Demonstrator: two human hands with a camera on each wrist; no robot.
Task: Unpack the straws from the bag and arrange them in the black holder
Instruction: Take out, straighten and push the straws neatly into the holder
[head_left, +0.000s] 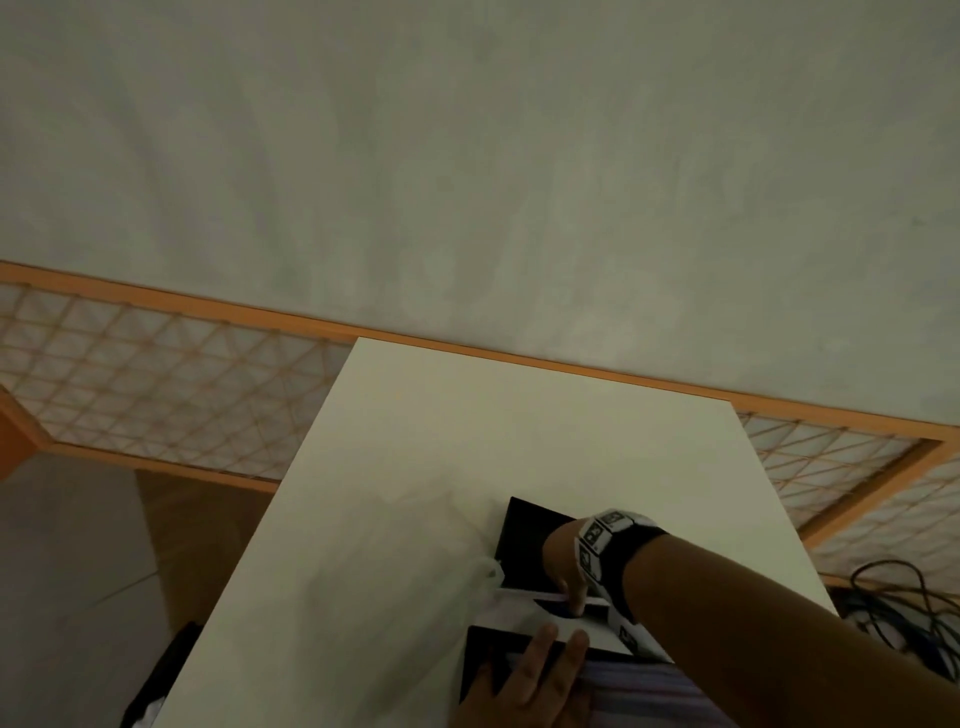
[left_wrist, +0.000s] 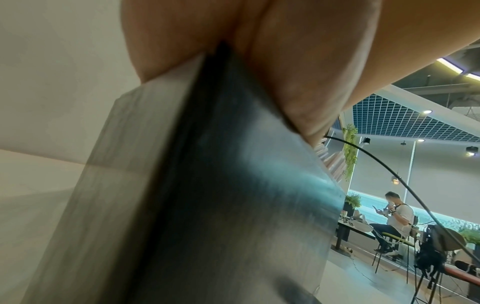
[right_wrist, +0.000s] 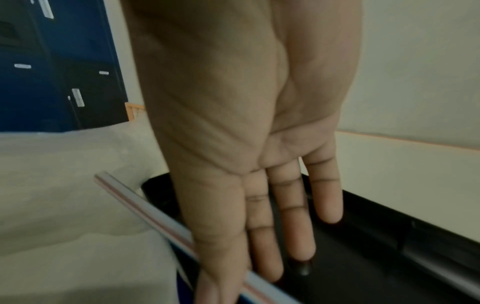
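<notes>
At the near edge of the bench (head_left: 467, 441), right hand (head_left: 563, 566) pinches one straw (right_wrist: 145, 207) over the black holder (head_left: 522, 535), other fingers straight. Left hand (head_left: 535, 670) grips its wall; bag (head_left: 485, 571) just beside. Best to lower the straw flat and lengthwise, releasing late.

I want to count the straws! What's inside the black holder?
The part of the black holder that shows looks dark, with no straw lying there. The right hand, pinching one striped straw, covers the rest, so anything beneath it cannot be seen.

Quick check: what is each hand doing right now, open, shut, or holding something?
Left hand: grips the holder.
Right hand: pinches a straw.
</notes>
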